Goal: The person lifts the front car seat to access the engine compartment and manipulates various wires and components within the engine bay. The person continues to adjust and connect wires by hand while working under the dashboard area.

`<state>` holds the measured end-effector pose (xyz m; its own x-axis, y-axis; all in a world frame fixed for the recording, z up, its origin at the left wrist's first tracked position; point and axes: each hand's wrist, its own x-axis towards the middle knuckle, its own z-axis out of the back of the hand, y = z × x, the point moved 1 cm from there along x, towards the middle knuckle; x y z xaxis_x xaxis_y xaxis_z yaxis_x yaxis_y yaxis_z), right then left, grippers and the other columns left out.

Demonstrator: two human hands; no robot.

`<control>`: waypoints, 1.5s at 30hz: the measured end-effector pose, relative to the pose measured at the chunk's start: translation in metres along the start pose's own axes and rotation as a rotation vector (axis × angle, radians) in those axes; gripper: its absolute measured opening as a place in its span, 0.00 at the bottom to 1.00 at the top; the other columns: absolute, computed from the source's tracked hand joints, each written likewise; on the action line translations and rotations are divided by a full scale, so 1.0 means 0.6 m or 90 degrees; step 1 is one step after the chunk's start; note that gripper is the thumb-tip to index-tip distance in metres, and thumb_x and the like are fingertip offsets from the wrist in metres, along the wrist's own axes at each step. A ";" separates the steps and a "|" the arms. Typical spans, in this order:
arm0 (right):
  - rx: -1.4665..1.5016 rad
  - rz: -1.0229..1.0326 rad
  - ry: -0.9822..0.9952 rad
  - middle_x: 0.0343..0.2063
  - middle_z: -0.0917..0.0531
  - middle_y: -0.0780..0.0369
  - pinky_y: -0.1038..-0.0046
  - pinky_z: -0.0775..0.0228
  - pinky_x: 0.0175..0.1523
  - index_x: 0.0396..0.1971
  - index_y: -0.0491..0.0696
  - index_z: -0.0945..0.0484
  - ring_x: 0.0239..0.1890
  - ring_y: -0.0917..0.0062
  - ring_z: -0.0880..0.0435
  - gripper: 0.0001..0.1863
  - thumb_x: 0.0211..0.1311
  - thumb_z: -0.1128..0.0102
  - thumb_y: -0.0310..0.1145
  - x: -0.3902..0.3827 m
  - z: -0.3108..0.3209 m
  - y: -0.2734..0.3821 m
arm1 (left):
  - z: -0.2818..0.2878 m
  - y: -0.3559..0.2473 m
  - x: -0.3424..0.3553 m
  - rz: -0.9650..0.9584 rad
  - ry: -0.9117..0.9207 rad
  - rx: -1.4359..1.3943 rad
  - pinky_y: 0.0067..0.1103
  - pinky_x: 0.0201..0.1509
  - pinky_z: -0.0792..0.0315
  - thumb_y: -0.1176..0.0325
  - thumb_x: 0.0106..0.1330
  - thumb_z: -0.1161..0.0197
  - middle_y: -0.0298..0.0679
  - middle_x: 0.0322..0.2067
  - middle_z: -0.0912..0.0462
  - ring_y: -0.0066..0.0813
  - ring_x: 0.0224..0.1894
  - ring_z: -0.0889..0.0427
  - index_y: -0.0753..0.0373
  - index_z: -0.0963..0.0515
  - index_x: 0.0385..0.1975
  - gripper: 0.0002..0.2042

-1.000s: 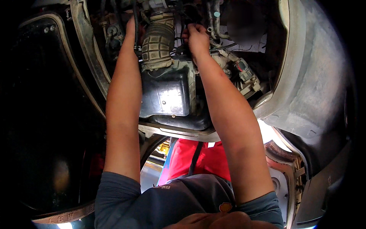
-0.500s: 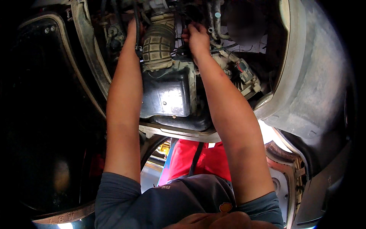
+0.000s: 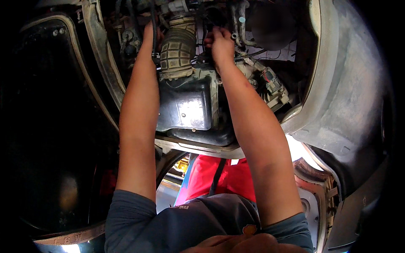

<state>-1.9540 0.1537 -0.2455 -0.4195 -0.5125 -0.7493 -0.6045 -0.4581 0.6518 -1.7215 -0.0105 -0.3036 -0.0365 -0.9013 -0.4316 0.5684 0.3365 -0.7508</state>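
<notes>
Both my arms reach deep into a vehicle's engine bay, one on each side of a ribbed, dusty air intake hose [image 3: 177,49]. My left hand [image 3: 150,35] is down left of that hose, partly behind a thin black hose [image 3: 153,25], and its fingers are hidden. To the right of the intake hose, my right hand [image 3: 221,45] has its fingers bent and drawn together at a dark gap among the parts. What they grip is too dark to make out. A black plastic air filter box [image 3: 184,101] lies between my forearms.
Right of my right hand are metal pipes [image 3: 239,25] and a dirty electrical connector [image 3: 270,78]. The body's front edge [image 3: 198,147] runs below the black box. A pale body panel [image 3: 337,92] curves along the right, and a dark panel [image 3: 59,126] fills the left.
The engine parts sit slightly lower and further right in the picture. My right hand's fingers have shifted a little at the same spot; my left hand stays beside the intake hose.
</notes>
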 end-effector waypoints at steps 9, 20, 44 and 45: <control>-0.011 -0.013 0.003 0.30 0.14 0.57 0.71 0.26 0.34 0.44 0.42 0.23 0.28 0.73 0.14 0.19 0.68 0.46 0.44 -0.003 0.004 0.004 | 0.000 0.032 0.026 0.029 -0.016 -0.002 0.38 0.31 0.31 0.42 0.70 0.50 0.45 0.20 0.23 0.43 0.23 0.22 0.65 0.21 0.32 0.27; 0.066 0.009 0.095 0.43 0.15 0.58 0.77 0.26 0.41 0.57 0.44 0.31 0.38 0.78 0.17 0.17 0.72 0.50 0.31 -0.015 -0.011 0.007 | 0.052 0.210 0.149 0.124 -0.029 0.057 0.39 0.36 0.30 0.41 0.70 0.51 0.47 0.24 0.20 0.42 0.28 0.20 0.67 0.21 0.33 0.29; -0.244 0.253 0.004 0.28 0.15 0.53 0.67 0.27 0.44 0.29 0.41 0.16 0.34 0.65 0.16 0.16 0.62 0.36 0.42 -0.020 0.000 0.034 | -0.013 0.053 0.045 0.135 0.014 -0.157 0.37 0.31 0.28 0.43 0.70 0.47 0.46 0.27 0.21 0.42 0.24 0.22 0.66 0.22 0.41 0.26; -0.241 0.180 0.022 0.28 0.15 0.53 0.67 0.27 0.44 0.29 0.42 0.15 0.34 0.65 0.16 0.16 0.62 0.36 0.42 -0.026 -0.002 0.042 | -0.013 0.053 0.047 0.134 0.013 -0.160 0.37 0.31 0.28 0.43 0.70 0.47 0.46 0.27 0.21 0.42 0.24 0.22 0.65 0.22 0.41 0.26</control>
<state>-1.9619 0.1495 -0.2173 -0.5045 -0.6763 -0.5367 -0.1782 -0.5267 0.8312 -1.7107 -0.0232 -0.3437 0.0424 -0.8003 -0.5982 0.3449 0.5736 -0.7430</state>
